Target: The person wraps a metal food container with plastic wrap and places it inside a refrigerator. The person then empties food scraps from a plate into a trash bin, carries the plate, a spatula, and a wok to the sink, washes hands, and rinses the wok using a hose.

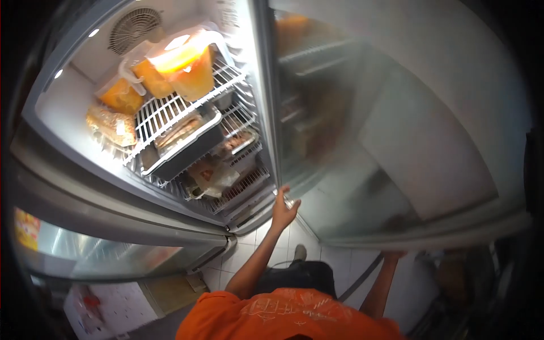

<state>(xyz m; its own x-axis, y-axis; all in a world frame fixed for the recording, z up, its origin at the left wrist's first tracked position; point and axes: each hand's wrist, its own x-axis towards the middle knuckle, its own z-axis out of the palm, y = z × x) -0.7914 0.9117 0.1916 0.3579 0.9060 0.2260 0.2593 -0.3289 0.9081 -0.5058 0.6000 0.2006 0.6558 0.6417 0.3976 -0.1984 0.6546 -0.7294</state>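
Note:
My left hand is at the inner edge of the glass fridge door, by the lower corner of the fridge opening. Its thumb and fingers are apart, and I see nothing held in it. At the door's outer edge is my right hand, touching or very close to it, with its fingers hidden. The door stands open to the right of the lit fridge. On the upper wire rack stand several clear pitchers with orange contents, such as this pitcher. A bag of pale food lies beside them.
Below the upper rack is a dark tray with packed food. Lower racks hold a shallow container and a plastic bag. A second glass door is at left, above a white box. The floor is tiled.

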